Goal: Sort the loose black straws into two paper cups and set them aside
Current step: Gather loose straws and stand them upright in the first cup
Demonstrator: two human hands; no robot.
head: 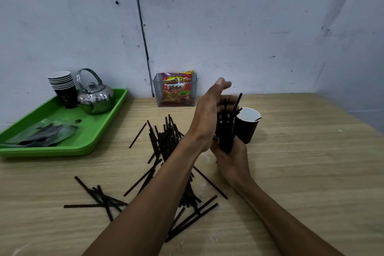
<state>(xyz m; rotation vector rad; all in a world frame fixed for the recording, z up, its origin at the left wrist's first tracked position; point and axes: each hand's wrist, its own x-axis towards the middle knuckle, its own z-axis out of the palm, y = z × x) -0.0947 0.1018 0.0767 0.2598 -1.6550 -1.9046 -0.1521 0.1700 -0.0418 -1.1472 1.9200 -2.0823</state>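
Right hand [230, 158] grips straw bundle [226, 131]; left hand [207, 118] flat, fingers straight.
I'd tap ends even, then drop into paper cup [248, 125].

Black straws [166, 147] loose on pale tan wood-grain table [301, 172]. Black paper cup [248, 124], white inside. Bright green tray [68, 143] with shiny silver kettle [96, 95], stack of black cups [63, 87] with white rims, and grey-green translucent packets [44, 134]. Red and yellow snack bag [176, 87] in clear holder [156, 93]. Whitish-grey wall [228, 27] with dark scuffs.
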